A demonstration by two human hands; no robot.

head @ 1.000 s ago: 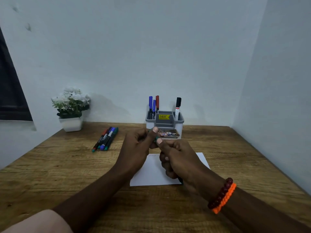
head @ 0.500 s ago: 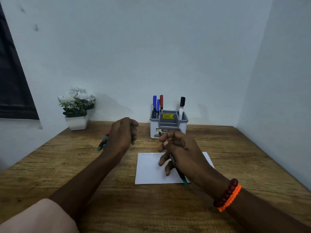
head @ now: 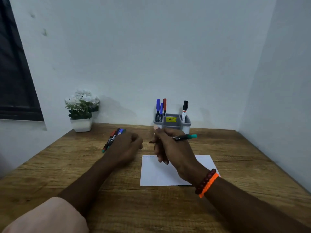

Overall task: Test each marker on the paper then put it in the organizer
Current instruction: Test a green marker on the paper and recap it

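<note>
Green marker sits pinched in the right hand; left hand is curled, contents hidden. Tilted wrong, it could miss the paper.

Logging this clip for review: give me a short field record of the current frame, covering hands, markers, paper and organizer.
right hand: holds green marker above the paper
left hand: closed, over the loose markers; contents hidden
paper: flat on table, faint scribbles at its top left corner
organizer: against the wall, holds two blue, one red and one black marker
plant: back left
</note>
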